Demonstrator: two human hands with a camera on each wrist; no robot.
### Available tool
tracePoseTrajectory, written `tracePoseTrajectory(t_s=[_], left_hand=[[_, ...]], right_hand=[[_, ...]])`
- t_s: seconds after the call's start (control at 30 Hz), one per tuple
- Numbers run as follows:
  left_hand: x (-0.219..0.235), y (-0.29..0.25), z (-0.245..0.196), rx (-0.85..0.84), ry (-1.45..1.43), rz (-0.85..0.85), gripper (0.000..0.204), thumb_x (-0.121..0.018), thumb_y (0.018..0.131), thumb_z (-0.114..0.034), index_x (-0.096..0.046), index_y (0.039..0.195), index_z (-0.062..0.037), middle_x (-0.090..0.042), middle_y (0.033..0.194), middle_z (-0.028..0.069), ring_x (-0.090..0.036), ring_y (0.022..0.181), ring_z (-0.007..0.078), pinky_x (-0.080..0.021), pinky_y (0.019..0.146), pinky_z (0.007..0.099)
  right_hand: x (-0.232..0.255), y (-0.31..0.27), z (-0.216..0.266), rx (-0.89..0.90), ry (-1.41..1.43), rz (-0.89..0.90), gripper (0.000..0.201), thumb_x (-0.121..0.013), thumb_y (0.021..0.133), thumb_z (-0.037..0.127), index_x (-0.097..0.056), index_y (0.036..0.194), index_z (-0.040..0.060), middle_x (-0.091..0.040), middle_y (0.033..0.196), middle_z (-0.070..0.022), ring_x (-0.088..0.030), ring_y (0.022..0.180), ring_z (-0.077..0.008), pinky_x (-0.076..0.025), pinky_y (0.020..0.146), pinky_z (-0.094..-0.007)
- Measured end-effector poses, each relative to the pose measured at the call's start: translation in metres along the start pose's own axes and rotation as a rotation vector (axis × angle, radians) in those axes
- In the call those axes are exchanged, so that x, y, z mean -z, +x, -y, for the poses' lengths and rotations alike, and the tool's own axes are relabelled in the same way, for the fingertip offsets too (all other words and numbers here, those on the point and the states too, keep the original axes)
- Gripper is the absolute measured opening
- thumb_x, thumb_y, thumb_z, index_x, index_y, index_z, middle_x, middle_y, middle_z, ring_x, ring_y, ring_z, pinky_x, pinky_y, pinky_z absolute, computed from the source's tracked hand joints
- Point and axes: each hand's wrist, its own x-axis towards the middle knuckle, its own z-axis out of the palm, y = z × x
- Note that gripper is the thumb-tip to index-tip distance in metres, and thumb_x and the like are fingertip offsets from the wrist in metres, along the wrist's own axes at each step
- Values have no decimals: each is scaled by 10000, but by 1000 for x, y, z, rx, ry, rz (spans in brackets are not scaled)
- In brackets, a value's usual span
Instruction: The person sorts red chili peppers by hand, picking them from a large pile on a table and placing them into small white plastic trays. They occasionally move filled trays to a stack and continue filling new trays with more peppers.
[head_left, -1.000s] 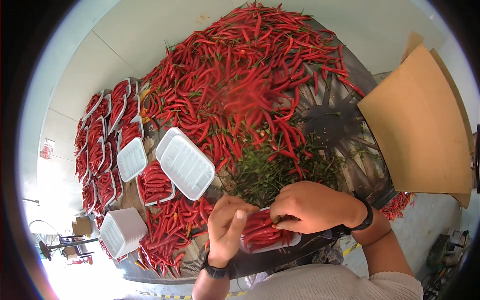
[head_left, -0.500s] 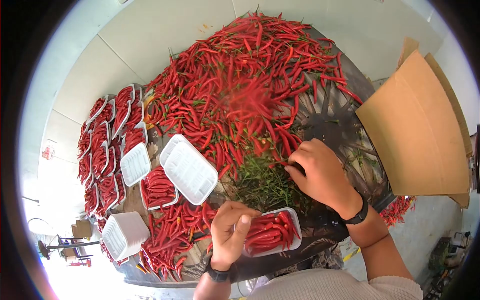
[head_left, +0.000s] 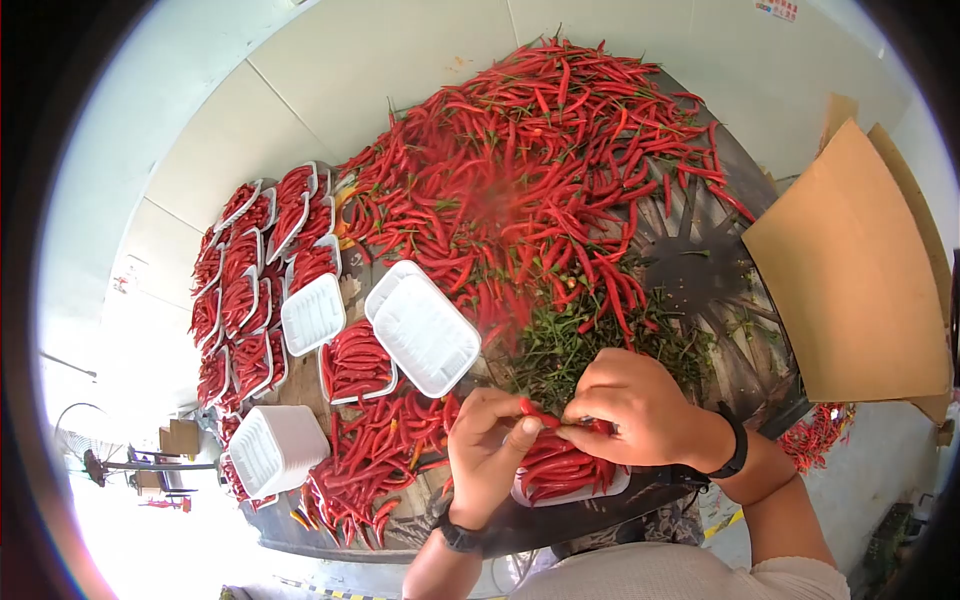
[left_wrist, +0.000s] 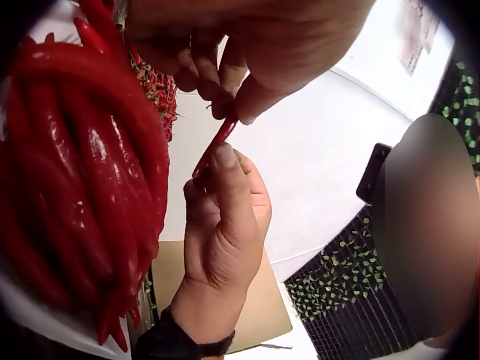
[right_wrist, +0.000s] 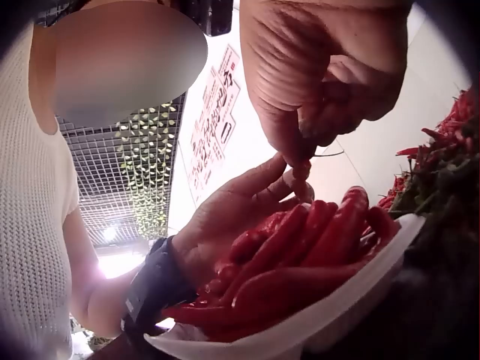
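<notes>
Between both hands, just over a filled tray, is one red chili pepper. My left hand pinches one end of it, and the thumb and fingers of my right hand pinch the other. Directly beneath, the white plastic tray is heaped with red chilies, lying lengthwise side by side. Part of that tray is hidden by the hands in the head view. Green stems lie in a pile just beyond the right hand.
A large heap of loose chilies covers the table's far side. Filled trays crowd the left. Empty trays lie nearer, beside a stack of trays and more loose chilies. A cardboard box stands at right.
My right hand went out to the chilies by the stem pile, then came back to the left hand with a chili. The left hand stayed near the tray and now pinches that chili too.
</notes>
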Motion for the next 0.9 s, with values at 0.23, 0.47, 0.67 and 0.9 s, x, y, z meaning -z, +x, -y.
tracePoseTrajectory(t_s=[0.23,0.47,0.67,0.9], left_hand=[[4,-1,-4,112,-175,107,120,-641,942,-63,-680,1014,25,-590,1017,74,-563,915,153,-445,840,277],[5,0,-7,93,-17,255,128,-652,925,-75,-679,1000,25,-597,970,84,-559,887,166,-436,776,288],[-1,0,-5,51,76,207,157,-724,879,-112,-701,979,6,-605,940,85,-573,829,178,-453,735,298],[1,2,-6,49,123,241,163,-771,849,-140,-727,956,-25,-613,891,70,-577,814,178,-461,727,297]], right_hand=[[3,8,0,-50,114,-223,306,-833,769,228,-686,992,78,-637,912,-84,-609,845,-289,-484,741,-386],[-1,5,-6,-20,170,-153,258,-818,786,200,-686,976,85,-655,943,-76,-613,866,-280,-480,757,-388],[-1,2,-5,6,146,-94,184,-809,787,182,-684,885,89,-650,871,-52,-604,814,-273,-472,723,-389],[-2,1,-5,-86,244,-27,194,-793,800,192,-661,849,59,-625,837,-71,-586,804,-285,-458,715,-382]])
